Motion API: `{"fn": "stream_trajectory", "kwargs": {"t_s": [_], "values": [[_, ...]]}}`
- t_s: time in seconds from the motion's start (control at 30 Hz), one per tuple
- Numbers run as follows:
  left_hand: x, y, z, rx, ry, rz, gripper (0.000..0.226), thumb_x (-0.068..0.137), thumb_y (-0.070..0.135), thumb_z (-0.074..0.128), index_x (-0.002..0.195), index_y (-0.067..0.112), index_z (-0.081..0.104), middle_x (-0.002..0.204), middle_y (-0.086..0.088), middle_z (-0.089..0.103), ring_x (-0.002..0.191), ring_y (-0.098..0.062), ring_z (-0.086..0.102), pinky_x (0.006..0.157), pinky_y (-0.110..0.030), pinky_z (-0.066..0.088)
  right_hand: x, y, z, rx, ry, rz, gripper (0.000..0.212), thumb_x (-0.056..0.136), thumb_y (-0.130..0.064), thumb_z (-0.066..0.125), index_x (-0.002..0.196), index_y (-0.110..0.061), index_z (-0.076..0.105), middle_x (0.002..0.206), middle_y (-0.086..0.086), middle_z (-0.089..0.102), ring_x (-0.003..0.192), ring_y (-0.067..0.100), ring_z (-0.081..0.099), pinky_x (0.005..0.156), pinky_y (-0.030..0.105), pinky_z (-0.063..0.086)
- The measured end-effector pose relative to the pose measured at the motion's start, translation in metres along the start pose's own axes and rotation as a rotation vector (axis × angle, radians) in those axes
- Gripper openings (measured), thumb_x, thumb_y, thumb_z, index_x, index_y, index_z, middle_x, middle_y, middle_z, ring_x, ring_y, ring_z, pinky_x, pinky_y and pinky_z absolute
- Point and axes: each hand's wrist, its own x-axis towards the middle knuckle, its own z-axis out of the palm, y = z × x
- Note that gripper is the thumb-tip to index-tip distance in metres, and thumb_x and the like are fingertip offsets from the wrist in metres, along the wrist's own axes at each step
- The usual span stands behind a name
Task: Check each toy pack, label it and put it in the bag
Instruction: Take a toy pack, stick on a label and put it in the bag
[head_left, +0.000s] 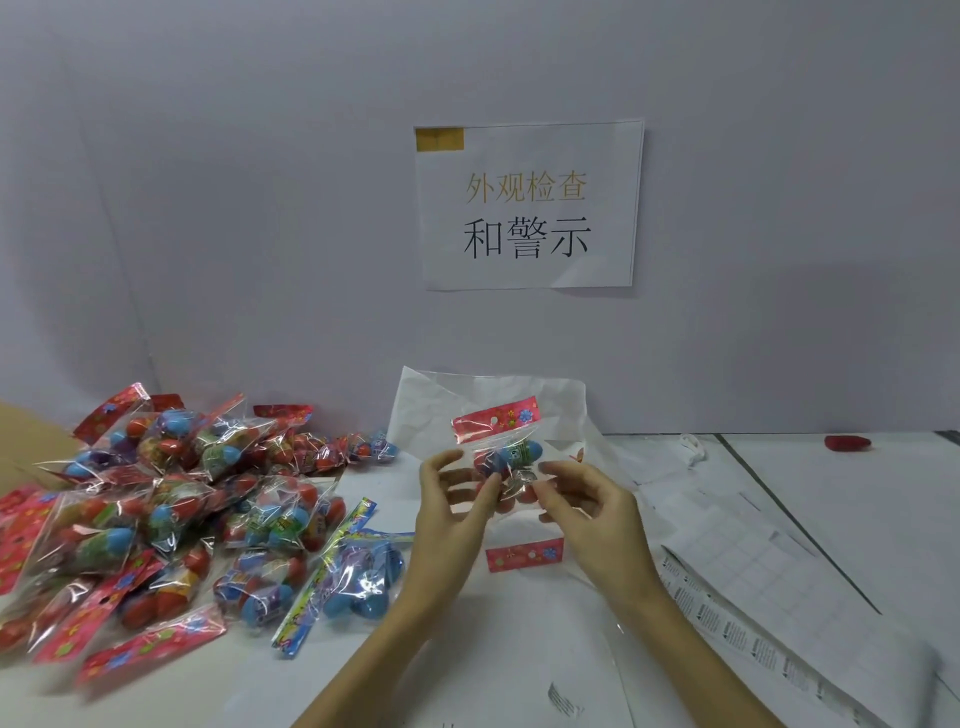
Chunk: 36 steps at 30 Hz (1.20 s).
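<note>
I hold one toy pack (506, 447) up above the table's middle: a clear pouch with a red flowered header and red and blue egg toys inside. My left hand (452, 499) grips its left side with thumb and curled fingers. From the right, my right hand (582, 499) pinches its lower part. Behind and under the pack lies a large clear plastic bag (431, 400) with another red-headed pack (524, 555) inside it. A pile of several toy packs (171, 509) covers the table's left side.
Sheets of white labels (753, 597) lie on the right of the white table (493, 665). A small red object (848, 444) sits at the far right. A paper sign (527, 208) hangs on the grey wall behind. A brown cardboard edge (26, 441) shows at far left.
</note>
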Motion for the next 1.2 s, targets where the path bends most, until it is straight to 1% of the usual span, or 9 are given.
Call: {"fn": "stream_trajectory", "kwargs": {"t_s": [0.13,0.27,0.4,0.5,0.63,0.77,0.87,1.0,1.2], "values": [[0.000,0.002,-0.001,-0.179,-0.141,-0.110,0.061,0.088,0.065,0.066,0.133,0.024,0.057,0.124,0.000,0.071,0.109,-0.009,0.071,0.092,-0.032,0.057,-0.008,-0.002,0.000,-0.213,-0.068,-0.306,0.024,0.091,-0.021,0.080,0.114,-0.024,0.073,0.110,-0.008,0.068,0.103,0.011,0.069,0.088,0.022,0.056],[0.004,-0.002,-0.002,-0.388,-0.156,-0.210,0.047,0.095,0.039,0.074,0.130,0.009,0.067,0.125,-0.012,0.073,0.117,-0.028,0.070,0.101,-0.045,0.057,-0.014,-0.007,0.004,-0.224,-0.348,-0.385,0.024,0.101,-0.016,0.066,0.124,-0.017,0.074,0.127,-0.009,0.065,0.121,0.011,0.064,0.099,0.024,0.054],[0.014,-0.008,-0.011,-0.284,-0.022,-0.220,0.054,0.091,0.032,0.072,0.139,0.012,0.057,0.127,-0.007,0.072,0.116,-0.029,0.071,0.105,-0.052,0.054,0.004,-0.016,-0.028,-0.272,-0.132,-0.178,0.024,0.102,-0.005,0.061,0.110,-0.021,0.078,0.107,-0.010,0.074,0.097,0.006,0.072,0.088,0.030,0.061],[0.011,-0.008,-0.009,-0.192,0.025,-0.141,0.058,0.080,0.045,0.076,0.131,0.025,0.057,0.124,-0.001,0.072,0.112,-0.024,0.072,0.102,-0.045,0.057,0.023,-0.019,-0.070,-0.618,-0.236,0.121,0.021,0.099,-0.007,0.065,0.098,-0.024,0.077,0.093,-0.006,0.074,0.077,0.005,0.071,0.076,0.026,0.060],[0.003,-0.007,-0.003,0.049,0.086,0.134,0.044,0.081,0.046,0.077,0.119,0.032,0.059,0.105,0.010,0.073,0.101,-0.013,0.073,0.082,-0.027,0.063,0.036,-0.015,-0.105,-0.886,-0.518,0.237,0.016,0.095,-0.019,0.072,0.106,-0.031,0.075,0.108,-0.014,0.070,0.099,0.001,0.066,0.085,0.018,0.053],[-0.003,-0.005,0.003,0.233,0.140,0.304,0.078,0.089,0.031,0.074,0.148,0.051,0.026,0.105,0.013,0.067,0.081,-0.006,0.074,0.072,-0.022,0.060,0.036,-0.005,-0.117,-0.915,-0.756,0.205,0.050,0.093,-0.033,0.075,0.137,-0.047,0.059,0.149,-0.029,0.041,0.134,-0.003,0.041,0.113,0.024,0.037],[-0.005,-0.003,0.005,0.495,0.106,0.523,0.065,0.097,0.020,0.068,0.140,0.059,0.039,0.117,0.002,0.064,0.076,-0.012,0.072,0.067,-0.031,0.064,0.030,0.014,-0.112,-0.864,-0.730,0.162,0.056,0.099,-0.037,0.067,0.148,-0.054,0.044,0.162,-0.031,0.026,0.139,-0.004,0.029,0.116,0.024,0.029],[-0.006,-0.005,0.019,0.833,0.096,0.815,0.021,0.090,0.004,0.074,0.099,0.023,0.076,0.139,0.001,0.054,0.088,-0.018,0.067,0.060,-0.025,0.053,0.025,0.033,-0.092,-0.761,-0.605,0.083,0.054,0.102,-0.041,0.060,0.149,-0.058,0.038,0.167,-0.019,0.027,0.153,0.012,0.027,0.116,0.029,0.030],[0.003,-0.021,0.053,0.947,-0.117,0.683,0.025,0.090,0.024,0.066,0.110,0.009,0.071,0.150,-0.004,0.045,0.110,-0.024,0.061,0.063,-0.035,0.057,0.025,0.037,-0.083,-0.616,-0.490,0.013,0.052,0.102,-0.036,0.063,0.143,-0.058,0.040,0.131,-0.022,0.058,0.114,-0.001,0.058,0.104,0.024,0.047]]}}
